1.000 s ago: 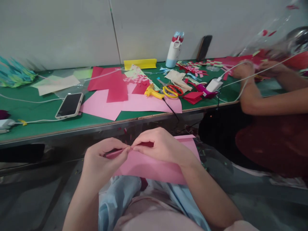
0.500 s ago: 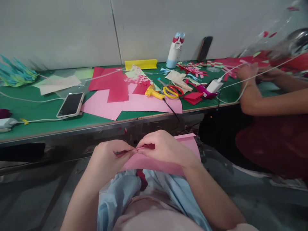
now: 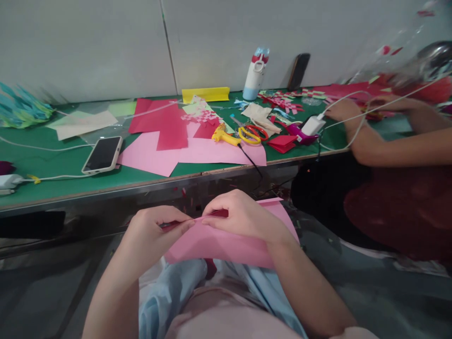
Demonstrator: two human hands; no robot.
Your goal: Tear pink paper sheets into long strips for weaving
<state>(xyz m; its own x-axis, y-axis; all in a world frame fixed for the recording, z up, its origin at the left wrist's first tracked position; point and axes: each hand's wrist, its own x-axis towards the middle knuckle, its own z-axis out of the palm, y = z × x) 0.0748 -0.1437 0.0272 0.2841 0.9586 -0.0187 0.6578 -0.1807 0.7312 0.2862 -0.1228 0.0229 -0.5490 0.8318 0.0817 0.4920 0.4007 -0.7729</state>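
Observation:
A sheet of pink paper (image 3: 226, 245) lies over my lap, below the table edge. Its top edge is folded over, and a narrow flap stands out at the right end. My left hand (image 3: 155, 235) pinches that folded edge between thumb and fingers. Close beside it, my right hand (image 3: 240, 216) grips the same edge, with the thumb in front and the fingers curled behind. Darker pink shows inside the fold under both hands. The right hand and forearm cover part of the sheet's right side.
On the green table (image 3: 63, 160) lie pink sheets (image 3: 151, 153), red paper (image 3: 173, 127), a yellow glue gun (image 3: 224, 136), scissors (image 3: 250, 135) and a phone (image 3: 103, 154). A bottle (image 3: 256, 75) stands behind. At right, a co-worker's hand (image 3: 341, 110) is among red paper pieces and cables.
My left hand has slid slightly left along the fold, widening the gap between my hands. More of the sheet's lower part shows. The co-worker's hand has moved left.

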